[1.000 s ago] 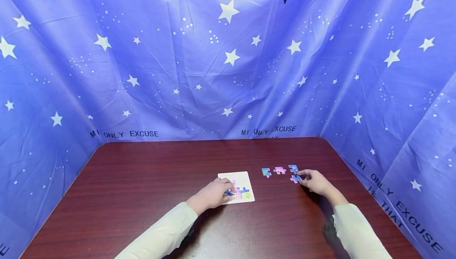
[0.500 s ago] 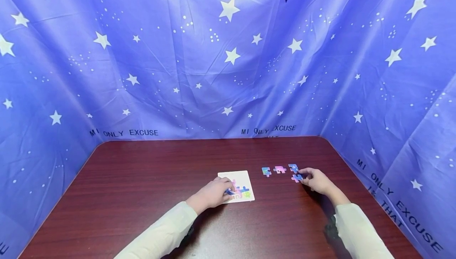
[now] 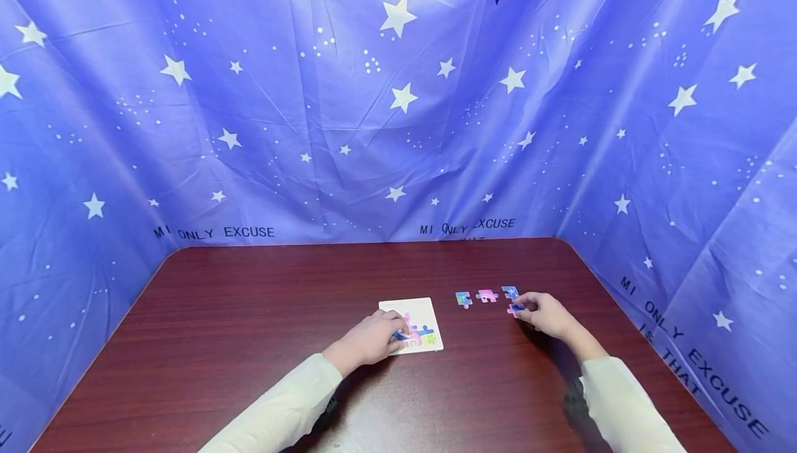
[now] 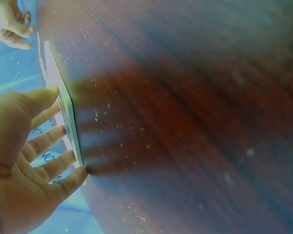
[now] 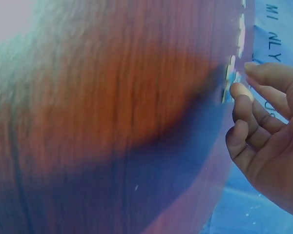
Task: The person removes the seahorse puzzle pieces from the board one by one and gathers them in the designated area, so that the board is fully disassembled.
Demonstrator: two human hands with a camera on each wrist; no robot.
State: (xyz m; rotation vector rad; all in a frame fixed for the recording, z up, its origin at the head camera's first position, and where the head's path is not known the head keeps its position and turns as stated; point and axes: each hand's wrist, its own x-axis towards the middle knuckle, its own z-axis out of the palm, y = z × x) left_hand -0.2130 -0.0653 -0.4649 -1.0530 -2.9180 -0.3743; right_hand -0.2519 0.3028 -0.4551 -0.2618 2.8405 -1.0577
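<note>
My right hand [image 3: 543, 314]: fingers [image 5: 240, 91] curled, pinching the loose puzzle piece [image 3: 514, 310] at their tips. It lies on the desk [image 3: 249, 315], well right of the puzzle board [image 3: 418, 309]. Left hand [image 3: 370, 339]: fingers straight, flat on that board.

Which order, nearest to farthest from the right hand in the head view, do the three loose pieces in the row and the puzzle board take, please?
From the right hand:
1. Blue piece, row's right end.
2. Pink piece, middle.
3. Blue-green piece, left end.
4. Puzzle board, under the left hand.
</note>
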